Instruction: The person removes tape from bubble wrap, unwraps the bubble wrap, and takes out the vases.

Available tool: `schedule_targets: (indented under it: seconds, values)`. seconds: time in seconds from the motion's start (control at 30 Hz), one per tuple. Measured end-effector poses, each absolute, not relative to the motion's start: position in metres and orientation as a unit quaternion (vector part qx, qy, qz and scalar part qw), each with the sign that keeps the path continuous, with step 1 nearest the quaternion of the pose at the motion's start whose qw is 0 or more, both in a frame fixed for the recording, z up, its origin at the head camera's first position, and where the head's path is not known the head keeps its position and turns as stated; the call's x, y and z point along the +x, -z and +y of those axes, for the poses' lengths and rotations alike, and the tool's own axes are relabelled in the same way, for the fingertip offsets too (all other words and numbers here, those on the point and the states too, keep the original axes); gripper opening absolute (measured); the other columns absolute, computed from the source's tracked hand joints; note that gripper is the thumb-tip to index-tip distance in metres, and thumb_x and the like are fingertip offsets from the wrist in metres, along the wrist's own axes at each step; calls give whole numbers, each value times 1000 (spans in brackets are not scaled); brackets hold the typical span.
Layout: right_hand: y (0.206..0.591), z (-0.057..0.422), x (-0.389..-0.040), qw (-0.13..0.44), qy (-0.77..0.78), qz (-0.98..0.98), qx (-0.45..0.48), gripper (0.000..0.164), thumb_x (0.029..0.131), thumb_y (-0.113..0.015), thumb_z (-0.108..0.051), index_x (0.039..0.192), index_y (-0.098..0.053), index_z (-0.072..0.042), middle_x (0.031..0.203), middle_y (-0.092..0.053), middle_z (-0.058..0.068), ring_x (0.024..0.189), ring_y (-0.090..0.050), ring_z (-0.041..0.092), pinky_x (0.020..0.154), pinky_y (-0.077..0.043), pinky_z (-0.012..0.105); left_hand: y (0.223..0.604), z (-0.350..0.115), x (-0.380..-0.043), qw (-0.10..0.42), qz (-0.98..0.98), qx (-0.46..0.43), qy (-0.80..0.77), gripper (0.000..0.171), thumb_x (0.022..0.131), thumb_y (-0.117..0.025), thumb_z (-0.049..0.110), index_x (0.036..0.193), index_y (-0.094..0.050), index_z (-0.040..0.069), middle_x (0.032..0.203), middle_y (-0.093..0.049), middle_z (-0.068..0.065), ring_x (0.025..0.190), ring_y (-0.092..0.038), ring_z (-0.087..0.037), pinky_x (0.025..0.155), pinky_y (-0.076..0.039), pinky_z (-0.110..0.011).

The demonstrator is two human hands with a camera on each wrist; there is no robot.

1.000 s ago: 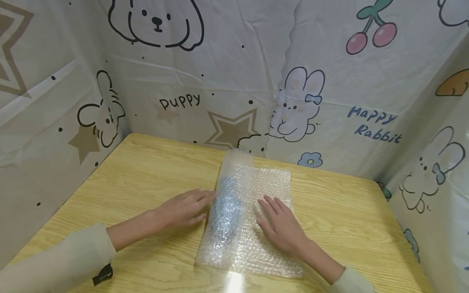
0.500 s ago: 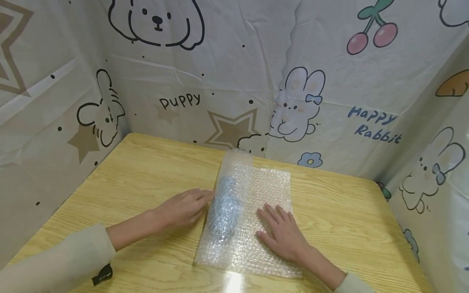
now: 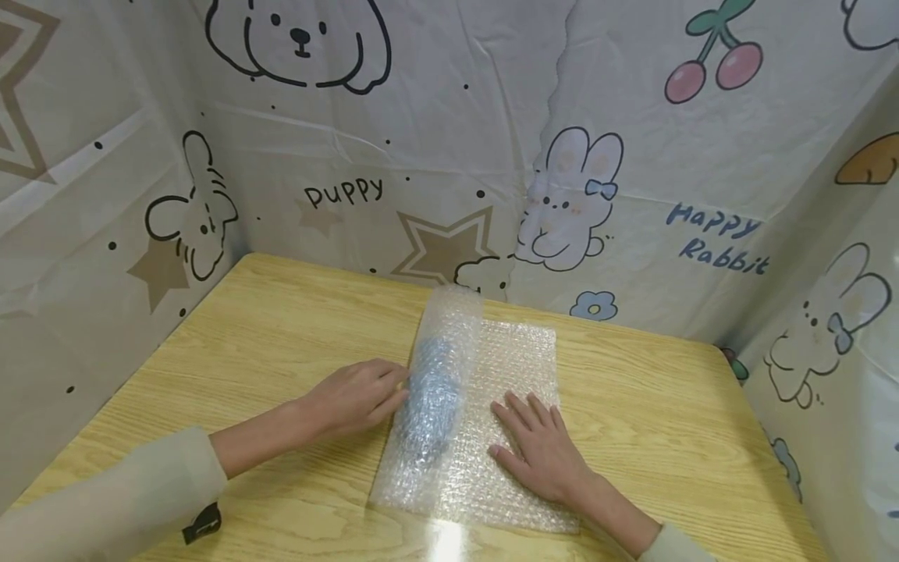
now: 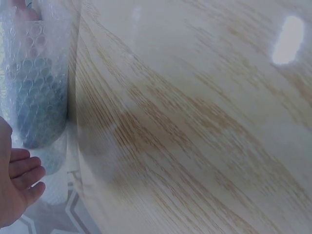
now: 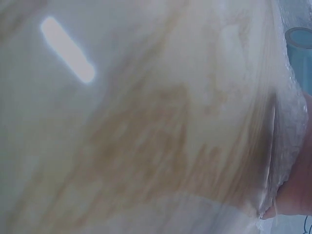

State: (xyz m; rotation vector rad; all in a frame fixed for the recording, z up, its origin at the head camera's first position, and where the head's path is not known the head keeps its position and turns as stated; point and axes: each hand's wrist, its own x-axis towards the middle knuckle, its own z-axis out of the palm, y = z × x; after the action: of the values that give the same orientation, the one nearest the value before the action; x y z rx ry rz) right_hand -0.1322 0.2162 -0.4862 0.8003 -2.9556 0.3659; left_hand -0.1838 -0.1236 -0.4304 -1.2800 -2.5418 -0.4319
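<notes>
A sheet of bubble wrap [image 3: 516,359] lies on the wooden table, its left part folded over a blue cylinder-like object [image 3: 430,402]. In the right wrist view, the object [image 5: 300,63] has a round rim at one end; its exact kind is blurred by the wrap. My left hand [image 3: 358,398] lies against the left side of the wrapped bundle, fingertips at the fold. The left wrist view shows that hand [image 4: 19,185] with fingers extended beside the bundle. My right hand [image 3: 541,449] rests on the flat right part of the wrap, fingers spread.
The wooden table [image 3: 281,312] stands against a printed cloth [image 3: 449,140] that hangs behind it and at both sides. A black strap end [image 3: 202,523] hangs below the left sleeve. A bright light reflection shows near the table's front.
My right hand has lowered slightly and flattened onto the bubble wrap. My left fingers have shifted a little at the bundle's left side, which stays nearly in place.
</notes>
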Motion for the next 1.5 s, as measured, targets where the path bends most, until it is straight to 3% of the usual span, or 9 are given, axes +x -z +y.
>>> schedule_targets:
  seconds: [0.2, 0.53, 0.97, 1.23, 1.5]
  values:
    - [486, 216, -133, 25, -112, -959, 258, 64, 101, -47, -55, 154, -41, -18, 159, -33, 14, 143, -26, 47, 107, -22, 74, 431, -120, -186, 168, -865, -448, 151, 28, 98, -63, 20, 112, -68, -3, 108, -70, -20, 100, -68, -32, 83, -59, -40]
    - [484, 216, -133, 24, -106, -961, 256, 64, 101, -47, -54, 154, -41, -18, 159, -33, 14, 142, -26, 48, 108, -21, 73, 430, -116, -190, 196, -851, -465, 145, 32, 97, -66, 24, 115, -67, -3, 106, -70, -19, 97, -69, -31, 79, -60, -39]
    - [488, 216, -133, 15, -118, -960, 252, 65, 101, -46, -55, 154, -40, -18, 159, -32, 14, 143, -24, 48, 109, -19, 74, 427, -108, -191, 200, -846, -473, 144, 41, 95, -67, 30, 121, -65, -2, 113, -68, -18, 104, -66, -31, 85, -58, -40]
    - [490, 216, -132, 11, -123, -960, 250, 66, 102, -44, -56, 155, -40, -17, 160, -31, 14, 144, -21, 48, 108, -18, 75, 427, -101, -193, 214, -837, -484, 139, 41, 96, -66, 31, 122, -65, -1, 113, -66, -16, 101, -66, -28, 80, -59, -36]
    - [490, 216, -131, 18, -124, -960, 251, 65, 102, -45, -55, 154, -40, -17, 159, -31, 14, 144, -22, 48, 108, -19, 75, 425, -95, -193, 193, -839, -484, 158, 48, 96, -65, 32, 130, -60, -1, 130, -58, -23, 116, -59, -37, 89, -57, -44]
